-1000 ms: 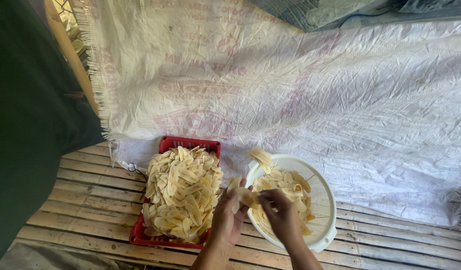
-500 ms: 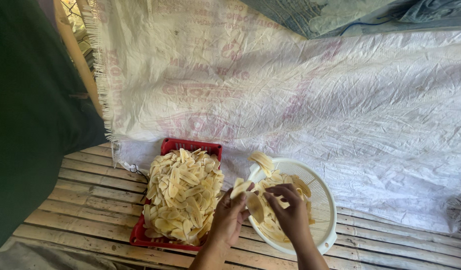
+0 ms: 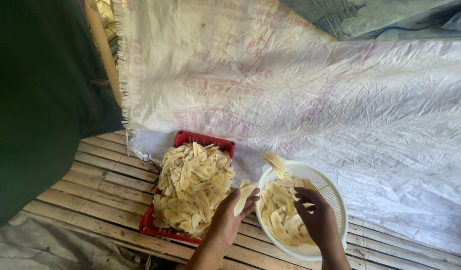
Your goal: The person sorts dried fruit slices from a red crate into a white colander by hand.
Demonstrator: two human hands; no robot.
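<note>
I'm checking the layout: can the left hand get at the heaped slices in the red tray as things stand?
Probably yes. The left hand holds one pale slice right beside the red tray, and nothing lies between it and the heaped slices. The right hand is over the white basket, out of the way.

Slatted bamboo floor (image 3: pixel 105 185); crinkled white woven sheet (image 3: pixel 340 125) spread across it; daylight.
</note>
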